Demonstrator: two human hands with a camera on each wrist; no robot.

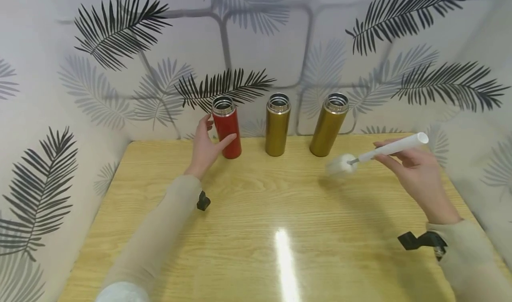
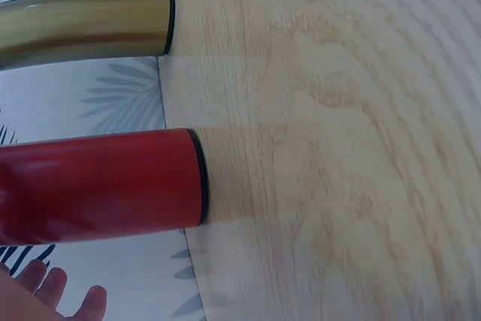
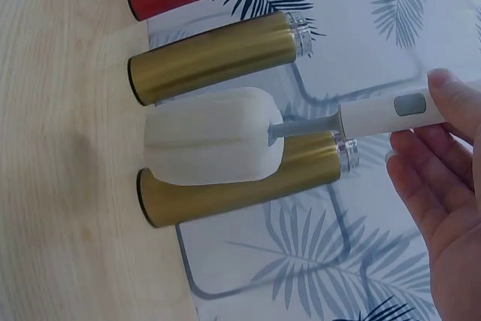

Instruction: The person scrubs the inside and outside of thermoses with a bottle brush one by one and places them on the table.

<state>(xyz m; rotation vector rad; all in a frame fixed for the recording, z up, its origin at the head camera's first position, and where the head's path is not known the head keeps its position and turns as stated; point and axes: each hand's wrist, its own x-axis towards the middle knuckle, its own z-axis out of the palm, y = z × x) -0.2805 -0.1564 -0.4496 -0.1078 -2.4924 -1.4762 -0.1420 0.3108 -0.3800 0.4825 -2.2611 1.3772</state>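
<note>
A red flask point(image 1: 227, 133) without a lid stands upright near the table's back edge. My left hand point(image 1: 206, 149) is spread beside it, thumb in front and fingers at its left side. In the left wrist view the fingertips point(image 2: 51, 289) show apart from the red flask point(image 2: 105, 186); whether the thumb touches it I cannot tell. Over the table's right side, my right hand point(image 1: 418, 168) pinches the white handle of a bottle brush point(image 1: 390, 148). The brush's white sponge head point(image 3: 214, 137) points left, in front of the right-hand gold flask point(image 3: 248, 193).
Two gold flasks with open mouths stand right of the red one: a middle flask point(image 1: 277, 126) and a right flask point(image 1: 329, 126). Behind them rises a leaf-patterned wall point(image 1: 264, 49). The wooden table point(image 1: 240, 231) spreads out in front.
</note>
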